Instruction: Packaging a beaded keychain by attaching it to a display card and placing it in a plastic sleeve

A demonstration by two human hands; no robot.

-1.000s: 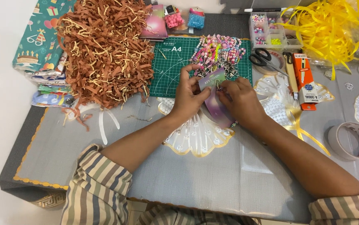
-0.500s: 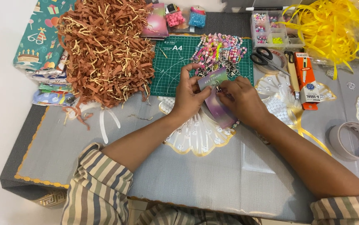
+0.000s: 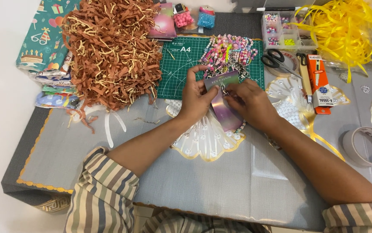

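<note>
Fingers of the left hand (image 3: 197, 97) and right hand (image 3: 251, 103) are closed on a shiny purple card (image 3: 223, 105), pinching its far edge, where a small metal clasp (image 3: 224, 89) sits between the fingertips. The card is held just above a gold-edged clear wrapper (image 3: 203, 144) at mid-table. Beyond lie a green cutting mat (image 3: 181, 64) and a pile of beaded chains (image 3: 229, 51), with brown paper shreds (image 3: 112, 47) far left and a tape roll (image 3: 366, 146) at right.

Cutting mat (image 3: 181, 75) at 12 o'clock on the tabletop (image 3: 220, 190) — bead strands (image 3: 228, 52) on its right half. Shredded paper pile (image 3: 110, 56) at 10, folded fabric stack (image 3: 43, 51) left of it. Scissors (image 3: 276, 60) and bead box (image 3: 283, 32) at 1 — tape roll (image 3: 367, 146) at 3.
</note>
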